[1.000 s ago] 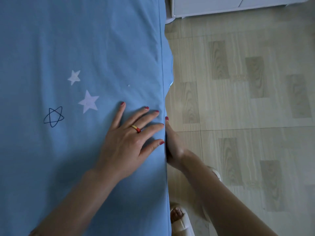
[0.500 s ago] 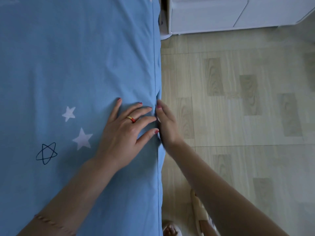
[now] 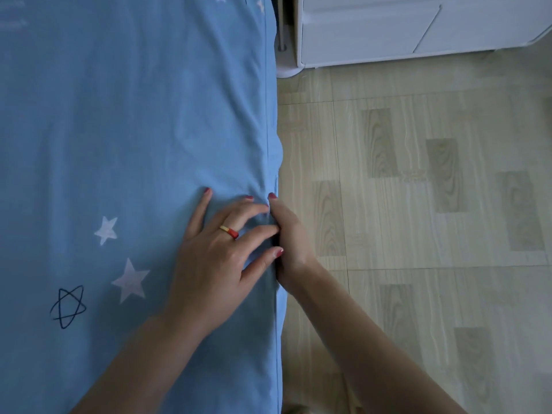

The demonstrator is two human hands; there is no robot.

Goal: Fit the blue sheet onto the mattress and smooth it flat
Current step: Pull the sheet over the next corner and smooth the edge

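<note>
The blue sheet [image 3: 125, 121], printed with white and outlined stars, covers the mattress on the left half of the view. Its right edge hangs over the mattress side. My left hand [image 3: 221, 249] lies flat on the sheet near that edge, fingers spread, a ring on one finger. My right hand [image 3: 291, 237] is pressed against the side of the mattress just past the edge; its fingers are hidden below the sheet edge, so its grip cannot be told. Small creases run from the edge above my fingertips.
A white cabinet [image 3: 403, 28] stands at the top right, close to the bed's far end. Pale wood-pattern floor tiles [image 3: 418, 204] fill the right half. A thin metal leg [image 3: 280, 40] shows between bed and cabinet.
Both hands have slid forward along the mattress edge, away from the stars. My right hand has risen closer to my left hand at the edge.
</note>
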